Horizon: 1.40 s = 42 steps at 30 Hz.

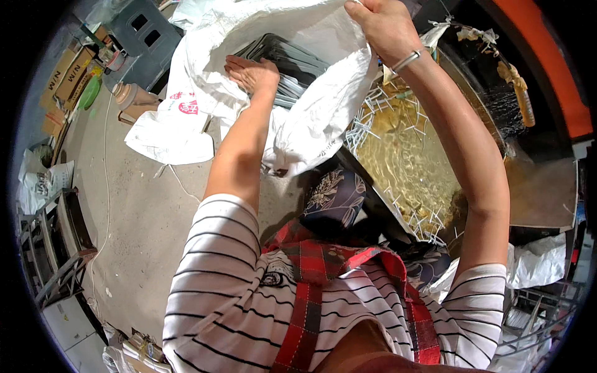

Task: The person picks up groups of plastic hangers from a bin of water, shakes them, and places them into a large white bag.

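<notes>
A large white woven sack (329, 124) stands open in front of me, with red print on its side. Inside lies a stack of thin grey, flat pieces (292, 59) with rounded corners; their exact kind I cannot tell. My left hand (254, 73) reaches into the mouth of the sack, fingers stretched out flat at the left edge of the stack. At the far right of the opening, my right hand (385, 28) grips the sack's rim and holds it up. A bracelet (407, 61) circles the right wrist.
Right of the sack is a tub of yellowish water (407, 165) with thin white branched pieces (364, 127) floating in it. A grey plastic stool (140, 40) stands far left. A metal frame (59, 248) is at the left edge. A thin cable (107, 186) crosses the floor.
</notes>
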Available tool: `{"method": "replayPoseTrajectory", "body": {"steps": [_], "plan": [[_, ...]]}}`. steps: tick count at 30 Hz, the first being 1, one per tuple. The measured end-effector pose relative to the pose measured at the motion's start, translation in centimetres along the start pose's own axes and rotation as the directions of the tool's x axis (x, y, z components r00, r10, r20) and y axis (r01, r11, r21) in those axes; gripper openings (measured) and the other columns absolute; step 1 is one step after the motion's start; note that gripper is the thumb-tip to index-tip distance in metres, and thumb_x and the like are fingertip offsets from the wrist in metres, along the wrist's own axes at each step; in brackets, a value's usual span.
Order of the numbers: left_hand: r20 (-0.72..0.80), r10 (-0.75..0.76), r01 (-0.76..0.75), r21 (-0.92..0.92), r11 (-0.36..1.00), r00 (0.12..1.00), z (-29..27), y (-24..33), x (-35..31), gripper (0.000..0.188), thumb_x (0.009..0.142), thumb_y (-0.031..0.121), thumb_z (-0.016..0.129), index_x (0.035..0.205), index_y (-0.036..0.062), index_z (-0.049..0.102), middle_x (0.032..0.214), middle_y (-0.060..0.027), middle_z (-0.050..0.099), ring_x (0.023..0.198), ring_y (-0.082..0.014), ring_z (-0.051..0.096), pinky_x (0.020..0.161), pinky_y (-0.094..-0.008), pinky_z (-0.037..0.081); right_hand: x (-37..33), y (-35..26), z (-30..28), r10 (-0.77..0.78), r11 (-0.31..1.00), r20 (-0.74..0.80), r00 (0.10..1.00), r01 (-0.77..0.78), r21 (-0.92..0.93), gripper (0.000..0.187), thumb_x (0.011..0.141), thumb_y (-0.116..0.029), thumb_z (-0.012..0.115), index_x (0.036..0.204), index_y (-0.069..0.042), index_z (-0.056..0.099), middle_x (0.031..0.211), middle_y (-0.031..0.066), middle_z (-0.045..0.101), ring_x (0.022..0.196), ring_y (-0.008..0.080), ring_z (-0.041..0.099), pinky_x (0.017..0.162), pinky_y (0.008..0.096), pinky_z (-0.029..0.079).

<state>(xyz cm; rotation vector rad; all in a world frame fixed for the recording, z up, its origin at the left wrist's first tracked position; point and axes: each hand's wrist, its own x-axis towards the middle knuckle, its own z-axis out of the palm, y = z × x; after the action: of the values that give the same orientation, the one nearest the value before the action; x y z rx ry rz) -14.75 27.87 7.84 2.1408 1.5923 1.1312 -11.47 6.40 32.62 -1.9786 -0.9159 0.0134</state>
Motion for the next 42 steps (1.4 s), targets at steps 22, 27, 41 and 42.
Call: {"method": "replayPoseTrajectory", "body": {"steps": [22, 27, 41, 42], "plan": [[-0.083, 0.944, -0.224, -0.975, -0.01, 0.319, -30.8, 7.4, -19.4, 0.038, 0.075, -0.007, 0.047, 0.112, -0.0047, 0.047, 0.116, -0.0198, 0.05, 0.105, -0.0302, 0.05, 0.094, -0.0394, 0.038, -23.0, 21.6, -5.6, 0.317, 0.916, 0.155, 0.935, -0.26, -0.305, 0.024, 0.077, -0.023, 0.053, 0.081, -0.001, 0.064, 0.078, 0.0216, 0.061, 0.073, 0.0329, 0.06, 0.069, 0.042, 0.048], [-0.181, 0.983, -0.5, -0.855, -0.136, 0.043, -20.2, 9.3, -25.0, 0.04, 0.067, -0.007, 0.062, 0.105, 0.0005, 0.054, 0.114, -0.015, 0.049, 0.101, -0.0353, 0.051, 0.083, -0.041, 0.044, -31.1, 23.9, -3.8, 0.48, 0.868, 0.327, 0.814, -0.384, -0.315, 0.025, 0.079, -0.024, 0.057, 0.088, -0.001, 0.061, 0.082, 0.0233, 0.06, 0.079, 0.0387, 0.058, 0.072, 0.043, 0.047], [0.601, 0.777, -0.702, -0.635, 0.323, -0.186, -12.1, 9.5, -23.5, 0.048, 0.063, -0.012, 0.053, 0.108, 0.0047, 0.057, 0.112, -0.0141, 0.051, 0.103, -0.0354, 0.049, 0.085, -0.0427, 0.043, -35.9, 30.3, -6.4, 0.681, 0.663, 0.226, 0.696, -0.718, 0.213, 0.029, 0.078, -0.022, 0.058, 0.097, 0.0, 0.056, 0.089, 0.0204, 0.058, 0.082, 0.0359, 0.057, 0.069, 0.0413, 0.047], [0.615, 0.76, -0.677, -0.653, 0.34, -0.211, -11.6, 10.5, -23.8, 0.047, 0.063, -0.011, 0.052, 0.108, 0.0045, 0.057, 0.113, -0.0141, 0.051, 0.103, -0.035, 0.049, 0.085, -0.0425, 0.043, -34.7, 30.0, -7.0, 0.677, 0.633, 0.298, 0.673, -0.739, 0.229, 0.03, 0.078, -0.023, 0.058, 0.097, 0.001, 0.055, 0.089, 0.021, 0.058, 0.083, 0.0361, 0.057, 0.07, 0.0415, 0.047]]}}
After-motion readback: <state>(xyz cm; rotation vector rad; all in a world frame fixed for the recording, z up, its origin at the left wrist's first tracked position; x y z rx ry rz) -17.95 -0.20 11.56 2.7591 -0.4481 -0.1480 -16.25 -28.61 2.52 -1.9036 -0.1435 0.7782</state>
